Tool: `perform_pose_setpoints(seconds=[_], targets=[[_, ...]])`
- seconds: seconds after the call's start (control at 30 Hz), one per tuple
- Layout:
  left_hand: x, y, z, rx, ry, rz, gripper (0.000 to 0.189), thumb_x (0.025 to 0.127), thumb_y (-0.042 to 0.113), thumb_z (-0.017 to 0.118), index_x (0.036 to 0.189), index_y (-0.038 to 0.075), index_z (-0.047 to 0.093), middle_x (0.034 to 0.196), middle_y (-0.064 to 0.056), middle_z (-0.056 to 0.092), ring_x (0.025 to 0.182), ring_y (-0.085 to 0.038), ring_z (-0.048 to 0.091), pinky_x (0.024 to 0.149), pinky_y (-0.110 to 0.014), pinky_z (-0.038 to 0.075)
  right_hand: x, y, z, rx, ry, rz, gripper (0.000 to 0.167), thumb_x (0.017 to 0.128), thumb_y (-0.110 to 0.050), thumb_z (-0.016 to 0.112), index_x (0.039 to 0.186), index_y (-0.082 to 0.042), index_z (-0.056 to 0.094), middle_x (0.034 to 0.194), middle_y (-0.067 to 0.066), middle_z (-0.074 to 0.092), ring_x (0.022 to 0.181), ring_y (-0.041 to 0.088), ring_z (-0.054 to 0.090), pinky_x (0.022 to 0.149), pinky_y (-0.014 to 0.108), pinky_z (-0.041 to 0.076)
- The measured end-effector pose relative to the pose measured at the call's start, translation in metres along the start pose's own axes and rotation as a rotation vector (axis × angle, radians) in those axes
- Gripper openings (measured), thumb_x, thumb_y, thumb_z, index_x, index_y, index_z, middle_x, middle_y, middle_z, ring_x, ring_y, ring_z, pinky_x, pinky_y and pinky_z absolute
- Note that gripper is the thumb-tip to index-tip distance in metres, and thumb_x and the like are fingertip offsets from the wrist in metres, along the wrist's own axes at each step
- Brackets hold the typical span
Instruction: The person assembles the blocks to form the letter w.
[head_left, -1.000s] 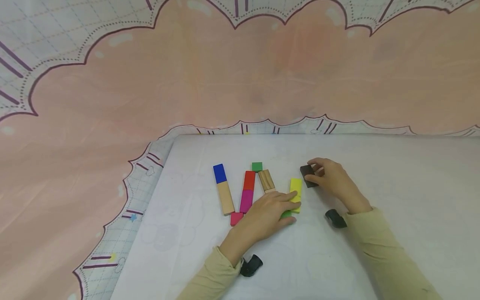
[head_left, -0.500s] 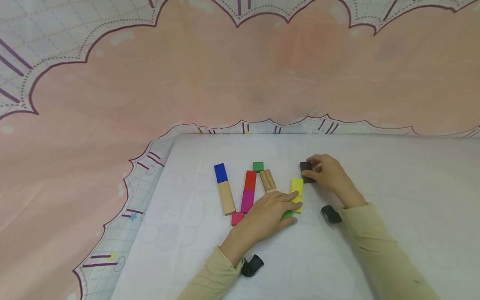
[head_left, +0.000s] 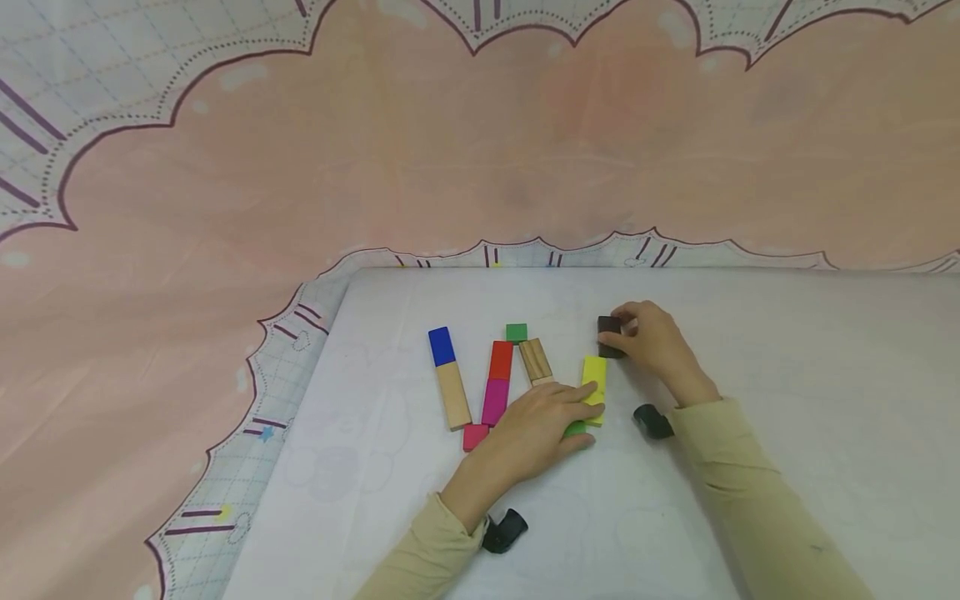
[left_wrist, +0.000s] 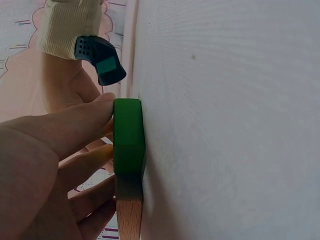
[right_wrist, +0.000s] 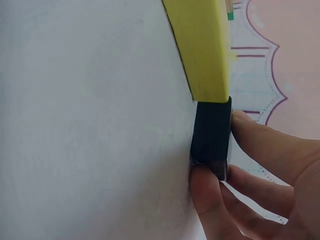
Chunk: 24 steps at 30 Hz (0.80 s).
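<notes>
In the head view my right hand pinches a black wooden block between thumb and fingers at the far end of a yellow block. In the right wrist view the black block looks end to end with the yellow block. My left hand lies over the blocks, its fingers extended onto the yellow one. Beneath it a light green block is partly covered. The left wrist view shows the left thumb against a green block, beside a wooden block.
Left of my hands, a blue block meets a plain wooden block. A red block, a magenta block and a pinkish-red block form another line. A small green block adjoins a striped wooden block. White table underneath.
My right hand has moved the black block away from me and slightly left, turning it straighter, toward the yellow block's far end. The left hand stays in place.
</notes>
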<state>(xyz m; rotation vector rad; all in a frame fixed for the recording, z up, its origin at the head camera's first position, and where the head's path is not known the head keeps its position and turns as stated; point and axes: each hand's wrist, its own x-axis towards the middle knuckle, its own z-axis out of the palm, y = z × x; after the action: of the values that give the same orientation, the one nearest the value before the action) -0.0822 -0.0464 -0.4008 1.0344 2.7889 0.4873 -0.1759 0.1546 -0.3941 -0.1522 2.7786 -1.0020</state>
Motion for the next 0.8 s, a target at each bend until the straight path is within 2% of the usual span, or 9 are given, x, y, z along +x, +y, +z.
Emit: perform_pose_setpoints(seconds=[0.4, 0.8], targets=[[-0.0004, 0.0009, -0.0016, -0.004, -0.002, -0.002, 0.04, 0.095, 0.035, 0.067, 0.134, 0.024, 0.065, 0.149, 0.003, 0.051, 0.135, -0.015, 0.049, 0.113, -0.029, 0.039, 0.0032, -0.0075, 0.0055, 0.01, 0.025, -0.004, 0.047, 0.093, -0.02, 0.07, 0.128, 0.009, 0.056, 0.121, 0.028, 0.057, 0.104, 0.039, 0.06, 0.089, 0.049, 0.052], [-0.0009, 0.002, -0.0029, 0.003, -0.002, -0.005, 0.039, 0.095, 0.035, 0.067, 0.133, 0.024, 0.065, 0.15, 0.003, 0.05, 0.135, -0.016, 0.049, 0.114, -0.03, 0.038, 0.0029, -0.0098, 0.009, 0.018, 0.001, 0.021, 0.047, 0.093, -0.023, 0.071, 0.127, 0.007, 0.058, 0.12, 0.026, 0.059, 0.105, 0.038, 0.06, 0.088, 0.047, 0.054]])
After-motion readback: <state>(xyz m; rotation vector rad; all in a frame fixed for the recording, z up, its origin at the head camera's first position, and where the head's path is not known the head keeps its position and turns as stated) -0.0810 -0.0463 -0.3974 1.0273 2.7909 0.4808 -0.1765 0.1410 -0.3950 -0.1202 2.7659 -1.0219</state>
